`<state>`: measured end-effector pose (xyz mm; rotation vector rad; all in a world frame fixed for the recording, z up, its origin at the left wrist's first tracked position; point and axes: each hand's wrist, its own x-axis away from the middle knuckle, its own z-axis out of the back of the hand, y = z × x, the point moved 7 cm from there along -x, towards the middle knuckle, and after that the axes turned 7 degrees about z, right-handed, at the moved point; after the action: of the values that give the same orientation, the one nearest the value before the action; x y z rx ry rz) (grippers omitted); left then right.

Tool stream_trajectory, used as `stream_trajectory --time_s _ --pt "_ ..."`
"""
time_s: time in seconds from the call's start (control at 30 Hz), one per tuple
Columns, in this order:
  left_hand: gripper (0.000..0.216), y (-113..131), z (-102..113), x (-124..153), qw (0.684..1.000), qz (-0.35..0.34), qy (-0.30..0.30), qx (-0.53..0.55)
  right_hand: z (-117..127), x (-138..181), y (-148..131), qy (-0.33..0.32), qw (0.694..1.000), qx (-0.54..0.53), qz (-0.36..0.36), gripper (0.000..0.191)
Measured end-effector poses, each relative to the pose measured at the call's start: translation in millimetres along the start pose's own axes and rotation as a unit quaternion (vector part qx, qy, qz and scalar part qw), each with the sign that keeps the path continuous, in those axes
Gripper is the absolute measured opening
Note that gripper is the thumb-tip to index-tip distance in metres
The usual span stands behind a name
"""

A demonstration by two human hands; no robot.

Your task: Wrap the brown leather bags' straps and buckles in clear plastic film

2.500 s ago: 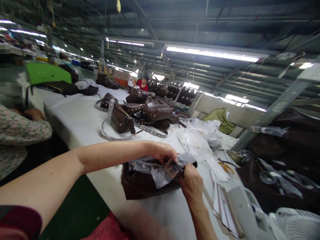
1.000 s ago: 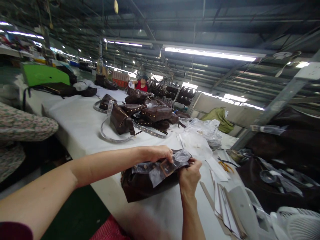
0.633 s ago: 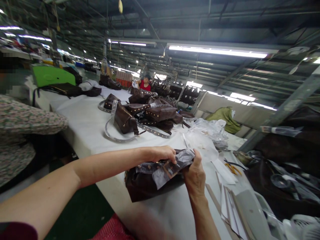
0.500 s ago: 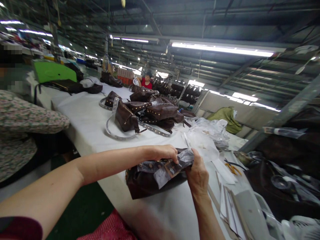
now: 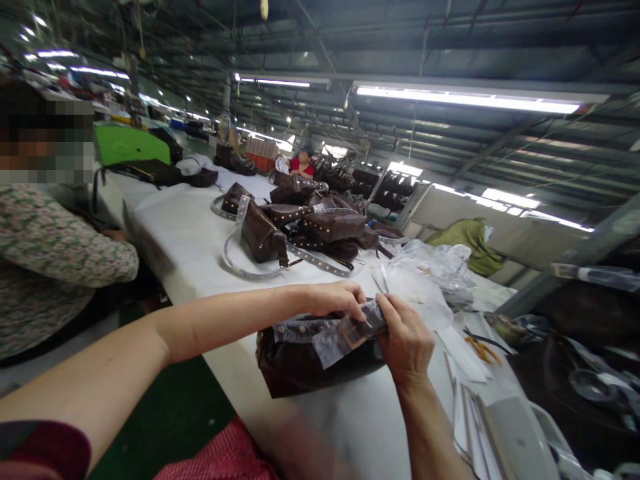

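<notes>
The bag (image 5: pixel 320 373), dark brown, lies on its side at the near edge of the table (image 5: pixel 195 243), its strap (image 5: pixel 345 339) in clear film running across the top. The left hand (image 5: pixel 339 300) reaches over from the left, fingers curled close together, their tips pinching the strap near its middle. The right hand (image 5: pixel 407 340) clasps the strap's far end, fingers bent and held together; whether they also grip the bag beneath is hidden.

The table is covered in white. Beyond the hands lies a heap of brown bags (image 5: pixel 333 227) with studded straps, and to its right crumpled plastic (image 5: pixel 443 267). Nearer on the right are an orange-handled tool (image 5: pixel 483 350) and some card strips (image 5: pixel 467 423). A green box (image 5: pixel 133 145) stands at the far left. A person in a floral top (image 5: pixel 60 247) sits at the left side; another in red (image 5: pixel 303 165) is further back, under tube lamps (image 5: pixel 465 100).
</notes>
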<state>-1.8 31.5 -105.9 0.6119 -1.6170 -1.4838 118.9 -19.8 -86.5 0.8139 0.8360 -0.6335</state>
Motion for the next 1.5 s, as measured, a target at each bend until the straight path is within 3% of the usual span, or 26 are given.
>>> stream_trajectory --time_s 0.23,0.4,0.57,0.63,0.77,0.87,1.0,1.1,1.27,1.37,1.5 --pt "0.055 20.0 3.9 0.3 0.997 0.023 -0.056 0.057 3.8 -11.9 9.1 0.0 1.0 0.001 -0.028 0.033" --pt "0.04 20.6 4.8 0.3 0.985 0.019 -0.126 0.113 12.9 -16.7 19.0 0.014 0.999 -0.004 -0.029 0.035" --pt "0.03 -9.1 -10.7 2.6 0.966 0.101 -0.236 0.036 22.3 -18.9 21.2 0.028 0.998 -0.043 -0.02 0.036" --pt "0.019 -17.1 -15.7 0.5 0.969 0.109 -0.221 0.016 25.3 -18.7 19.4 0.029 0.998 -0.052 -0.007 0.035" --pt "0.009 -19.0 -16.3 -6.7 0.991 0.07 -0.102 0.041 28.5 -16.7 18.1 0.016 0.998 -0.06 0.014 0.033" --pt "0.009 -19.9 -19.6 -7.6 0.994 0.057 -0.079 0.058 29.7 -15.5 19.6 0.013 0.998 -0.06 0.012 0.033" --pt "0.038 -16.1 -13.1 -9.6 0.994 0.011 -0.038 0.099 28.2 -17.1 17.9 0.004 0.998 -0.056 0.019 0.034" --pt "0.05 -14.1 -9.1 -11.7 0.989 -0.012 -0.05 0.139 26.3 -19.4 15.8 -0.006 0.998 -0.055 0.028 0.035" --pt "0.038 -13.8 -9.8 -10.6 0.969 -0.024 -0.112 0.22 23.7 -21.3 12.3 -0.019 0.998 -0.043 0.048 0.033" --pt "0.054 -15.6 -13.9 -6.4 0.972 -0.004 -0.121 0.203 21.0 -21.8 8.5 -0.028 0.997 -0.048 0.062 0.034" --pt "0.048 -11.2 -20.0 -1.5 0.977 0.006 -0.132 0.169 19.9 -23.5 7.6 -0.026 0.997 -0.049 0.053 0.036"
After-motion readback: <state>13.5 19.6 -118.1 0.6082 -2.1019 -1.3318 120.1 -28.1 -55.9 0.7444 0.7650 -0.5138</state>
